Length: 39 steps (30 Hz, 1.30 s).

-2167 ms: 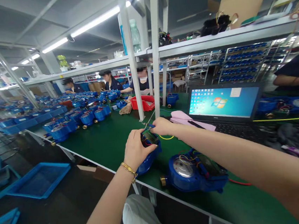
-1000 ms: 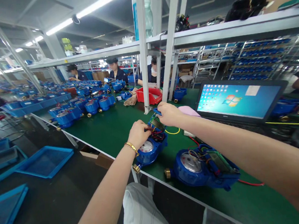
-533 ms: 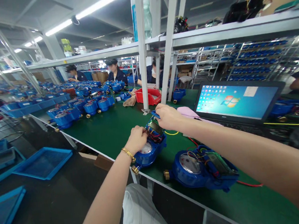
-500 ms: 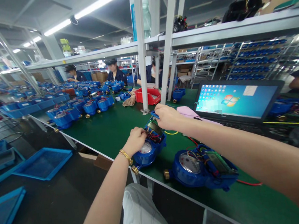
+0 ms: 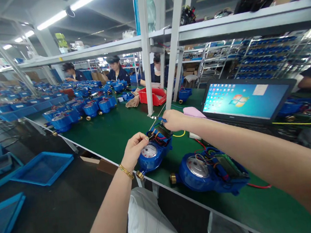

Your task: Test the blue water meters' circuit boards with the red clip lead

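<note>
A blue water meter (image 5: 152, 154) with a white dial, loose coloured wires and a small circuit board lies at the near edge of the green table (image 5: 113, 131). My left hand (image 5: 133, 149) is closed on its left side, fingers pinched at the top by the wires. My right hand (image 5: 173, 120) is closed on a small blue tool held at the meter's far end above the board. A second blue water meter (image 5: 209, 171) with wires and a display module lies to the right, under my right forearm.
An open laptop (image 5: 246, 100) stands at the right with a pink cloth (image 5: 192, 112) beside it. Metal shelf posts (image 5: 146, 51) rise behind the meter. A red bin (image 5: 153, 95) and several blue meters (image 5: 83, 110) sit farther left. Three people sit across. Blue trays (image 5: 41, 169) lie on the floor.
My left hand has slid from covering the meter's top to its left side, baring the dial. The meter now sits a little lower and flatter. My right hand stays at its far end.
</note>
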### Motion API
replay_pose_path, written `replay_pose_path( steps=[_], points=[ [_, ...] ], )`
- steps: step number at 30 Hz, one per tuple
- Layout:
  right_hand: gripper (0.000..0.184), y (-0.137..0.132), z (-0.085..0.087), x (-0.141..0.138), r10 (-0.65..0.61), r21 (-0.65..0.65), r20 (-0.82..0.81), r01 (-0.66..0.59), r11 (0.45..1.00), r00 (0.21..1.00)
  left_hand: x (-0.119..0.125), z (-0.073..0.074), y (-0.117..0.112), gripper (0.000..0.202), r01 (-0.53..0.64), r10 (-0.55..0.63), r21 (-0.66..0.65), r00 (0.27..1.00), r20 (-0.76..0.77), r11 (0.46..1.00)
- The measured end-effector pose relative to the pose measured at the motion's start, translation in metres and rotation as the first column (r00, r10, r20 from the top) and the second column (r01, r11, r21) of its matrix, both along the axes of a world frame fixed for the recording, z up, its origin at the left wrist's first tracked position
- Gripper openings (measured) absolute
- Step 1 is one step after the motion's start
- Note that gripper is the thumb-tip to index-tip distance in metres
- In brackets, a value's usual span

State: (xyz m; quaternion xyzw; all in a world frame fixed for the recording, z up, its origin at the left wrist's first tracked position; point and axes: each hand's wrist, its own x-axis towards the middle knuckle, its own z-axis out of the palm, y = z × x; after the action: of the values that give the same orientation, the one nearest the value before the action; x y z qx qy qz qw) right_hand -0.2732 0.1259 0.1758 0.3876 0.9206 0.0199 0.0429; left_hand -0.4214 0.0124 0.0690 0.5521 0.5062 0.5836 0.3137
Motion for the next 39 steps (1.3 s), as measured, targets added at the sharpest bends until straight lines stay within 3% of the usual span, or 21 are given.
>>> replay_pose_path(
  steps=[9, 19, 24, 28, 30, 32, 35, 39],
  points=[
    [0.021, 0.007, 0.006, -0.007, 0.038, -0.023, 0.112, -0.036, 0.999, 0.993, 0.002, -0.005, 0.000, 0.023, -0.103, 0.102, -0.012, 0.994, -0.040, 0.995],
    [0.025, 0.000, -0.002, -0.012, 0.025, -0.024, 0.048, -0.023, 0.999, 0.999, 0.003, -0.002, -0.008, 0.020, -0.247, 0.235, -0.038, 0.953, -0.193, 0.968],
    [0.019, -0.001, -0.006, -0.009, -0.044, -0.162, -0.047, 0.035, 0.986, 0.998, 0.007, 0.005, -0.009, 0.018, -0.317, 0.295, -0.031, 0.911, -0.288, 0.948],
    [0.018, -0.003, 0.004, 0.007, -0.180, -0.298, -0.272, 0.095, 0.950, 0.945, 0.007, 0.008, -0.011, 0.018, -0.358, 0.325, -0.032, 0.879, -0.348, 0.933],
    [0.018, -0.009, 0.011, 0.017, -0.270, -0.427, -0.382, 0.090, 0.900, 0.884, 0.005, 0.011, -0.011, 0.015, -0.353, 0.313, -0.038, 0.871, -0.378, 0.935],
    [0.018, -0.018, 0.015, 0.027, -0.360, -0.587, -0.444, 0.037, 0.809, 0.821, 0.003, 0.015, -0.011, 0.011, -0.326, 0.279, -0.044, 0.865, -0.417, 0.944],
    [0.016, -0.035, 0.017, 0.041, -0.468, -0.781, -0.449, -0.079, 0.619, 0.761, -0.003, 0.024, -0.008, 0.008, -0.271, 0.205, -0.059, 0.837, -0.507, 0.961],
    [0.019, -0.056, 0.015, 0.049, -0.561, -0.916, -0.359, -0.166, 0.366, 0.746, -0.009, 0.036, -0.002, 0.011, -0.226, 0.125, -0.074, 0.750, -0.650, 0.971]
  ],
)
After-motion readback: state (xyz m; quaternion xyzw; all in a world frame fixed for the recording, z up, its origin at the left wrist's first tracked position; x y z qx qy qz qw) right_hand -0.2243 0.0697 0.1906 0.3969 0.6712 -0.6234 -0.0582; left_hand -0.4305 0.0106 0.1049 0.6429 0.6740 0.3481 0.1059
